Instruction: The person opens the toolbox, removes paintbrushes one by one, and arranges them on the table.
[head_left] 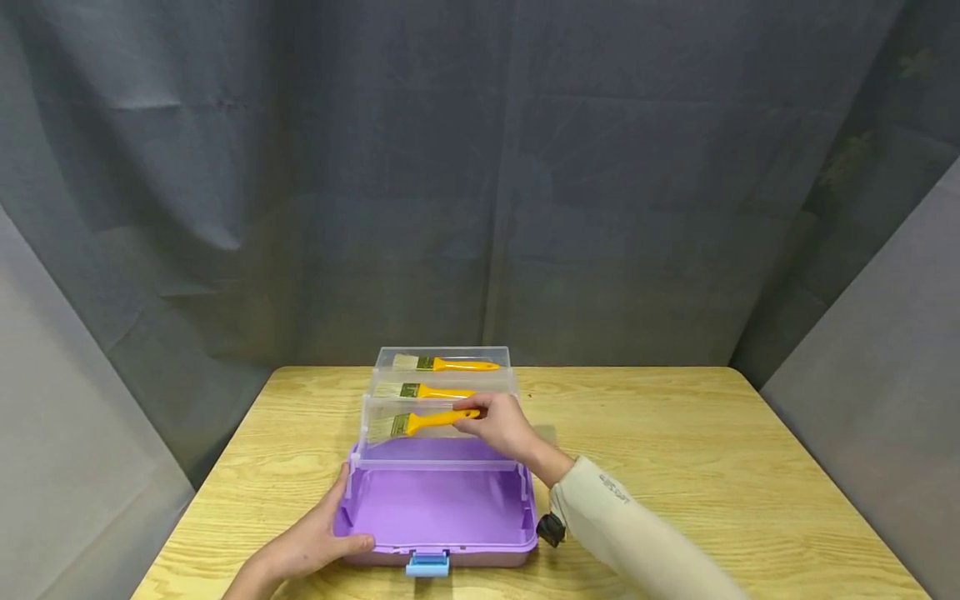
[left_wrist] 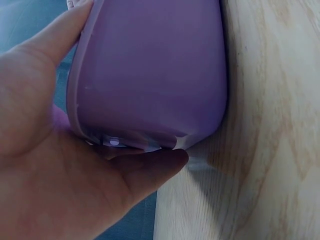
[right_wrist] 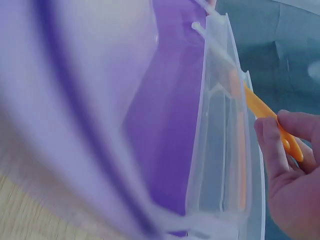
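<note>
Pinched at its yellow handle by the right hand (head_left: 501, 425), the paintbrush (head_left: 423, 422) lies in the nearest clear tray (head_left: 438, 450) — two brushes (head_left: 442, 377) already tiered at 12 o'clock. The purple box (head_left: 438, 508), open on the counter (head_left: 712, 467), is gripped at 7 o'clock by the left hand (head_left: 315, 542) — release is judged outstanding.

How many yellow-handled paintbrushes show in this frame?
3. One brush lies in the rear clear tray, a second brush in the middle tray, and the third brush in the front tray, its handle pinched by the right hand.
</note>
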